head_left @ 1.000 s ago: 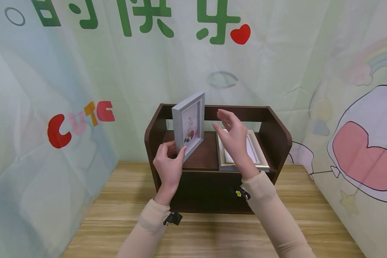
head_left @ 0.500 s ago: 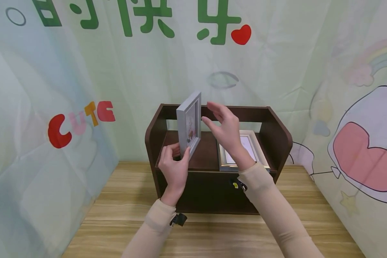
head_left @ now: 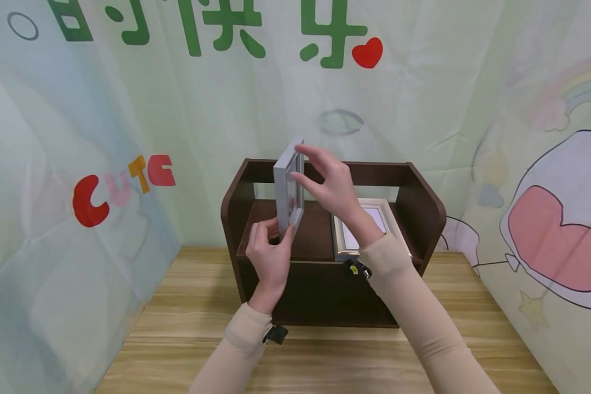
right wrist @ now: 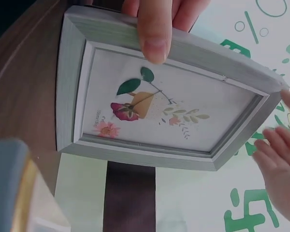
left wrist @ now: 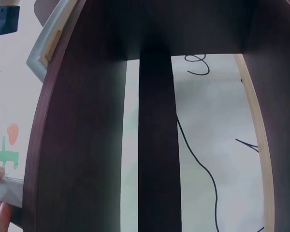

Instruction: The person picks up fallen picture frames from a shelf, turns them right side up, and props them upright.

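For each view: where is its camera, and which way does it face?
Head: worn on the head, facing forward and down at a dark brown boxy wooden shelf; left hand, right hand and beige fabric sleeves show.
Left wrist: worn there, facing the shelf's boards; left fingers show.
Right wrist: worn there, facing a grey rectangular picture frame; both hands partly show.
Head and right wrist share that frame.

The grey frame [right wrist: 154,106] looks matt, the shelf [head_left: 316,235] smooth wood.
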